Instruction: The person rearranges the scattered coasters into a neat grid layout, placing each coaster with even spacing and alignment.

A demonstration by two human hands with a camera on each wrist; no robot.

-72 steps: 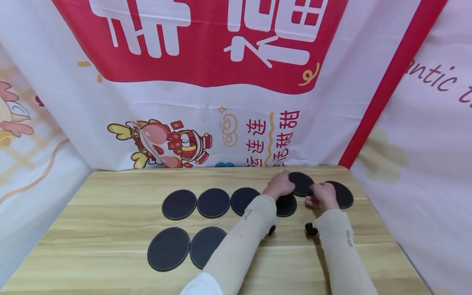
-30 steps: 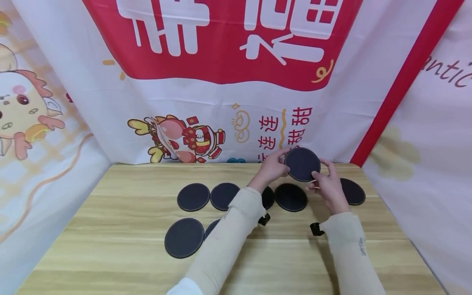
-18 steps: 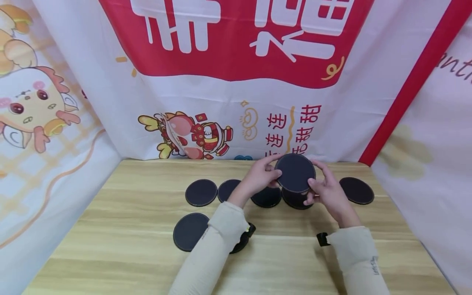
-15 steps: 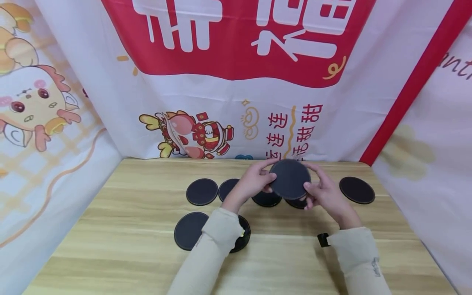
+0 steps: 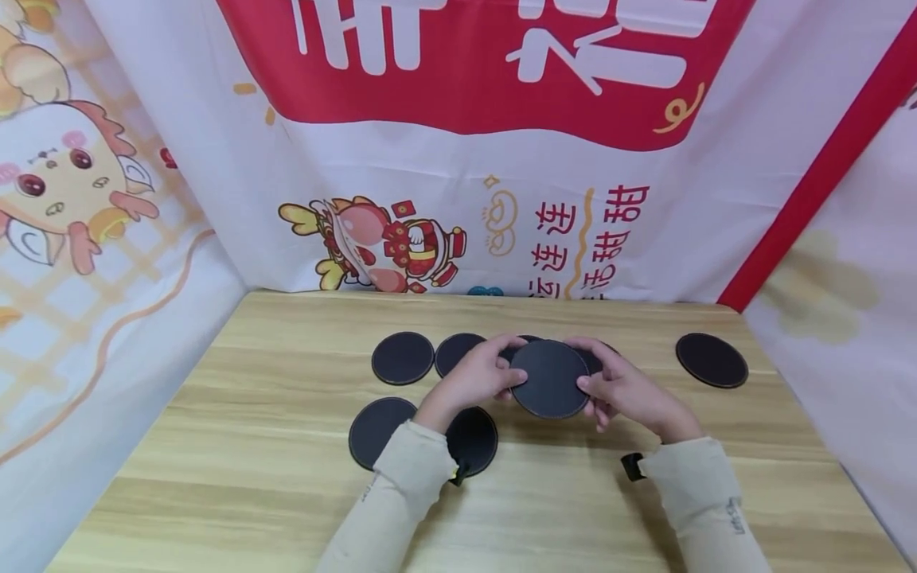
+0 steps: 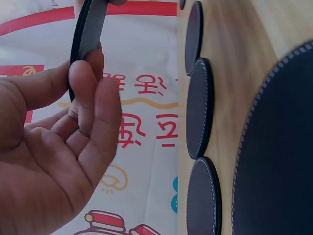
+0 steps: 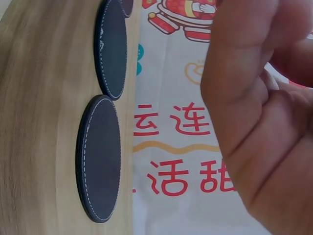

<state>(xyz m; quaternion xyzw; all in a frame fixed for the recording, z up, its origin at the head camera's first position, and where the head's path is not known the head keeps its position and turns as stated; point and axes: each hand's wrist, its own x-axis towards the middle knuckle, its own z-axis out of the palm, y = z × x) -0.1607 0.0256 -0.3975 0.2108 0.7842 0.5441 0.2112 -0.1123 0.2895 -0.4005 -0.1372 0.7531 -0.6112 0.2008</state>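
A round black coaster [image 5: 550, 380] with a stitched rim is held up above the table between both hands. My left hand [image 5: 476, 376] pinches its left edge, thumb on the near face. At its right edge my right hand [image 5: 629, 391] pinches it the same way. The left wrist view shows the coaster [image 6: 90, 34] nearly edge-on between thumb and fingers. Behind it lies a row of similar coasters [image 5: 403, 358], partly covered by the hands and the held one. Nearer are two more coasters [image 5: 378, 434], both partly hidden by the left arm.
One separate coaster [image 5: 712, 360] lies at the table's far right. The wooden table [image 5: 215, 446] backs onto a white and red printed cloth [image 5: 430, 151], with cloth at both sides too. In the right wrist view, coasters [image 7: 101, 159] lie close to the back cloth.
Both hands picked the coaster up off the back right of the table, raised it, then brought it nearer and to the left. The head view has shifted.
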